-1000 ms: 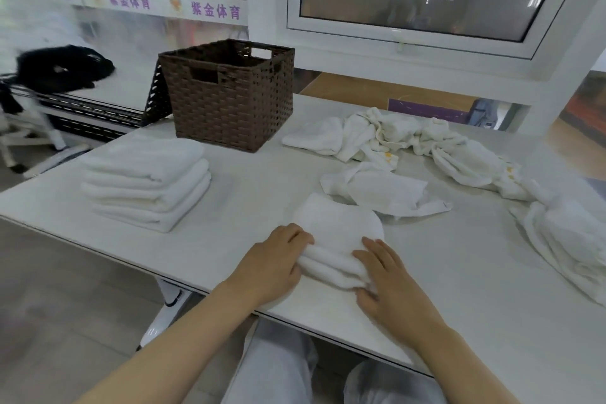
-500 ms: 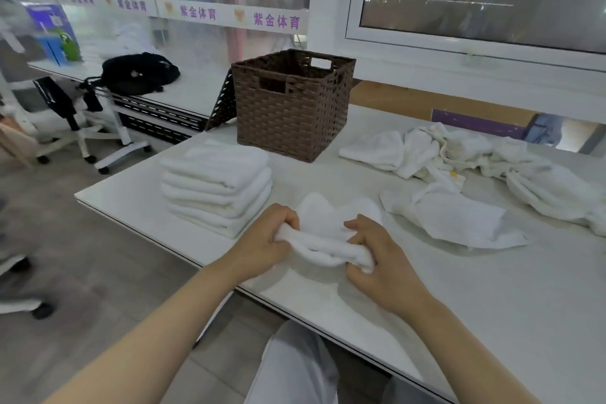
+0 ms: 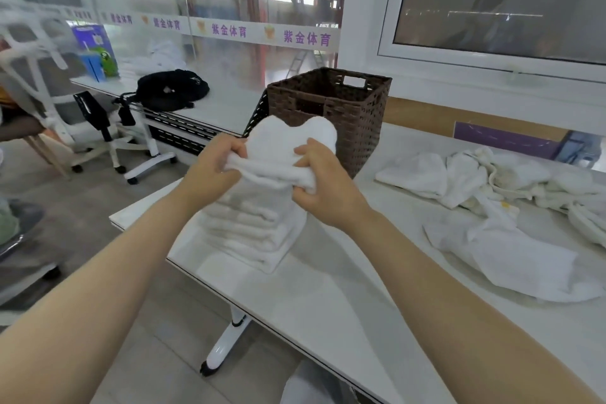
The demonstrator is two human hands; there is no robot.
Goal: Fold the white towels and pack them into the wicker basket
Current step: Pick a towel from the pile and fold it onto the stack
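Far left: white office chair [image 3: 39, 75] beside a second table [image 3: 223, 111] carrying a black bag [image 3: 172, 92]. Near table [image 3: 328, 305] held a stack of folded towels [image 3: 252, 233] at its left end, directly below the hands. Both arms reached forward over the table edge. Left hand [image 3: 213, 170] gripped the left end of a folded white towel [image 3: 288, 147], fingers curled round it; right hand [image 3: 324, 190] pinched the right end, thumb on top. Towel was held in the air above the stack, in front of the wicker basket [image 3: 357, 118], partly hiding the basket's front wall. Basket interior: contents could not be made out. To the right, a heap of unfolded towels [image 3: 508, 207] lay loose on the table, well apart from the basket.
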